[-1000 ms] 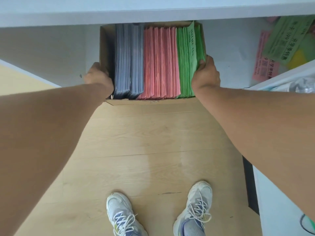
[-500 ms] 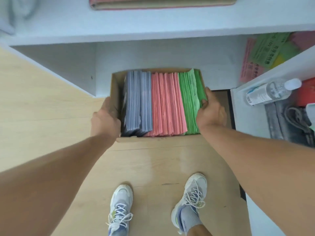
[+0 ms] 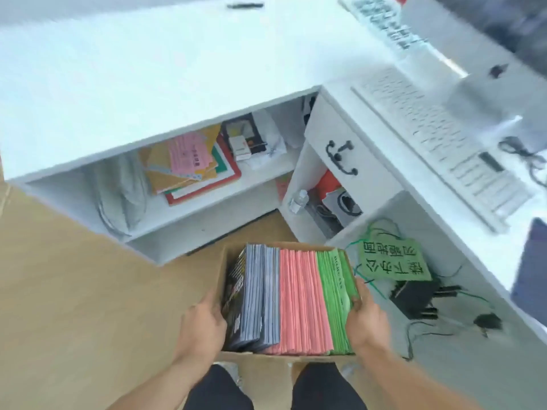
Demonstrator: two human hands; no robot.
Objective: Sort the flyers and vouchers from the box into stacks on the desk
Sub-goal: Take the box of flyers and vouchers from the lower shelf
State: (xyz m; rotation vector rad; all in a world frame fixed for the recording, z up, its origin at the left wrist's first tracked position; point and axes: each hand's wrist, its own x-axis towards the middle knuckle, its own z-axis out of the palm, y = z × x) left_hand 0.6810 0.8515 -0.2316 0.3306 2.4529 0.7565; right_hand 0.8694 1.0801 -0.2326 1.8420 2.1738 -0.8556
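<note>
A cardboard box [image 3: 222, 270] is held up in front of my body, above the wooden floor. Inside stand packed upright papers: blue-grey flyers [image 3: 260, 294] at the left, pink vouchers [image 3: 299, 300] in the middle, green vouchers [image 3: 336, 291] at the right. My left hand [image 3: 204, 324] grips the box's left wall, thumb over the rim. My right hand [image 3: 365, 318] grips the right wall, fingers curled over the green papers' edge. The white desk top [image 3: 148, 69] lies ahead and above the box.
A keyboard [image 3: 438, 146] and computer stand on the right desk wing. Under the desk, a shelf holds a pile of coloured papers [image 3: 189, 161]. A drawer with a black handle [image 3: 340, 155], a green sign [image 3: 390, 261] and black cables [image 3: 429, 303] are to the right.
The box has been pulled out from under the desk and lifted off the floor. My view has risen and swung right, so the desk top and keyboard show now.
</note>
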